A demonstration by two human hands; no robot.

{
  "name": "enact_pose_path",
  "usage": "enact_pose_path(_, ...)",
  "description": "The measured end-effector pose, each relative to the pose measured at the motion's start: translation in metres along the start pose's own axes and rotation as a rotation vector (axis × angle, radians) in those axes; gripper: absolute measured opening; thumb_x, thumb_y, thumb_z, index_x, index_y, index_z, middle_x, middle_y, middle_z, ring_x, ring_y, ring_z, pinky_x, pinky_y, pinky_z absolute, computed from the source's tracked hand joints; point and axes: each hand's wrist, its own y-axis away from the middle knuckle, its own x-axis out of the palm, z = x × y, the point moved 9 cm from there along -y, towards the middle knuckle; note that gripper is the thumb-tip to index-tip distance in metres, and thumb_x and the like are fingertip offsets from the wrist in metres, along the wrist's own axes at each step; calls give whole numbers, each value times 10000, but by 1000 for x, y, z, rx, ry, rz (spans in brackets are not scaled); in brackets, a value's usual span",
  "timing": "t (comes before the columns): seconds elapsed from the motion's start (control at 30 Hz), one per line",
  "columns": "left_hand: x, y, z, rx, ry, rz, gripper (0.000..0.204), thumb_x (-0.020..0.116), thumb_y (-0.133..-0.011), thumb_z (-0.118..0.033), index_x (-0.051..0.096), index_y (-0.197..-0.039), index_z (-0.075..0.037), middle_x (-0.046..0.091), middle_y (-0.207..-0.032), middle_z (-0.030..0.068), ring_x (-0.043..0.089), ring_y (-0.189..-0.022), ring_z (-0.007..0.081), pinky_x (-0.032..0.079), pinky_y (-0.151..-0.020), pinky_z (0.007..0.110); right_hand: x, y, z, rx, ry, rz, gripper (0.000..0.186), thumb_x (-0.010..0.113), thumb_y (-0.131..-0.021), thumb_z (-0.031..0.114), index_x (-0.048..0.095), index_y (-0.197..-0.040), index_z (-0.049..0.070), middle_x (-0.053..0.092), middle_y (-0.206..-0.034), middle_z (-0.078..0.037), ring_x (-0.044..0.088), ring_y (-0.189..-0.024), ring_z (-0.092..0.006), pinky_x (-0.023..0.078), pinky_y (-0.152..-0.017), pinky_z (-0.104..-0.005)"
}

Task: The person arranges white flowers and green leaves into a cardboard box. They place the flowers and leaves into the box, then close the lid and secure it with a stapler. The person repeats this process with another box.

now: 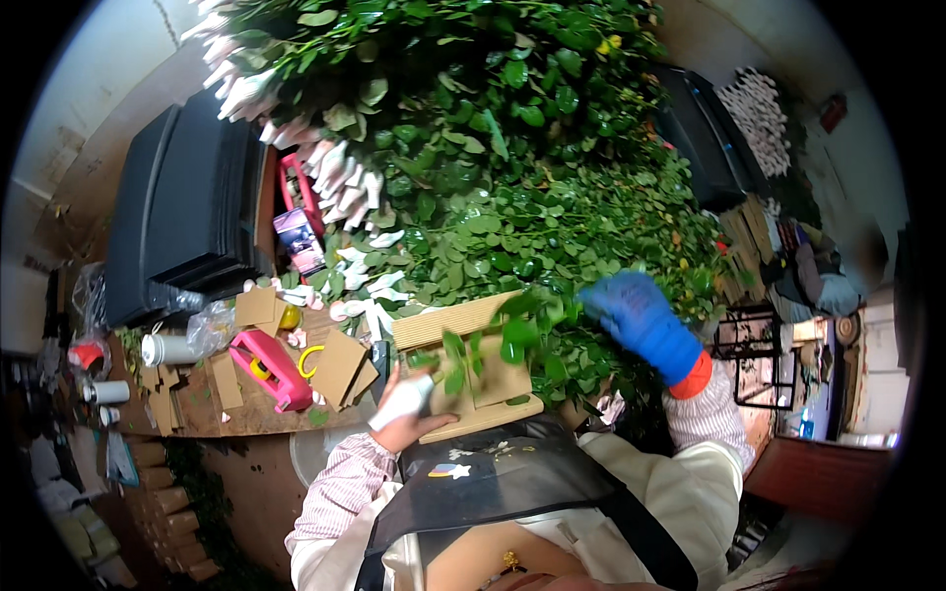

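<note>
My left hand (396, 430) is bare and closed around a white-wrapped flower head (406, 399), its thumb lying along a pale wooden board (483, 419) in front of my body. Blurred leafy stems (517, 340) reach from near the flower across cardboard toward the right. My right hand (641, 320), in a blue glove with an orange cuff, is raised over the right side of the leaves. Its fingers are blurred, and whether they grip a stem is unclear. Beyond both hands spreads a large heap of green leafy stems (512, 217), with many white-wrapped heads (335, 177) along its left side.
On the wooden table (281, 421) at left are a pink tape dispenser (271, 369), cardboard pieces (342, 364) and a white bottle (168, 350). Black panels (202, 207) stand behind them. Another person (838, 286) is at the far right, near a dark metal rack (754, 355).
</note>
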Motion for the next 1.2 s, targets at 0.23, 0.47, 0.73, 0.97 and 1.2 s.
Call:
enact_pose_path(0.23, 6, 5, 3, -59, 106, 66, 654, 875, -798, -396, 671, -1365, -142, 685, -1349, 111, 615, -1290, 319, 217, -1235, 647, 123, 103, -4, 28, 161, 409, 172, 683, -914, 329, 726, -1032, 211, 730, -875, -75, 716, -832, -314, 559, -736, -457)
enact_pose_path(0.47, -1, -5, -18, -40, 43, 142, 352, 826, -852, -310, 786, -1175, -175, 637, -1391, 125, 601, -1275, 320, 259, -1199, 683, 90, -67, -67, 178, -96, -223, 232, 613, -958, 281, 727, -1114, 153, 749, -895, -136, 726, -829, -355, 580, -786, -466)
enact_pose_path(0.73, -1, -6, -22, 1, 88, 217, 299, 834, -841, -248, 798, -1128, -171, 598, -1428, 143, 547, -1328, 342, 281, -1202, 686, 230, -145, -142, 426, 241, 70, 229, 618, -938, 217, 726, -1135, 176, 640, -1370, -127, 596, -1277, -303, 501, -1022, -422)
enact_pose_path(0.97, 1, -3, -16, 4, 108, 177, 311, 860, -797, -266, 815, -1078, -141, 617, -1427, 141, 575, -1281, 343, 329, -1180, 661, 91, -91, -129, 167, -10, -283, 228, 699, -920, 241, 726, -1117, 128, 733, -1067, -95, 684, -1066, -301, 516, -952, -436)
enact_pose_path(1.2, 4, -1, -5, -50, 128, 118, 628, 896, -753, -322, 707, -1326, -148, 648, -1387, 133, 586, -1257, 353, 336, -1202, 605, -45, -9, -4, -30, 173, -300, 281, 699, -829, 105, 730, -1102, 163, 706, -960, -74, 667, -930, -316, 524, -841, -461)
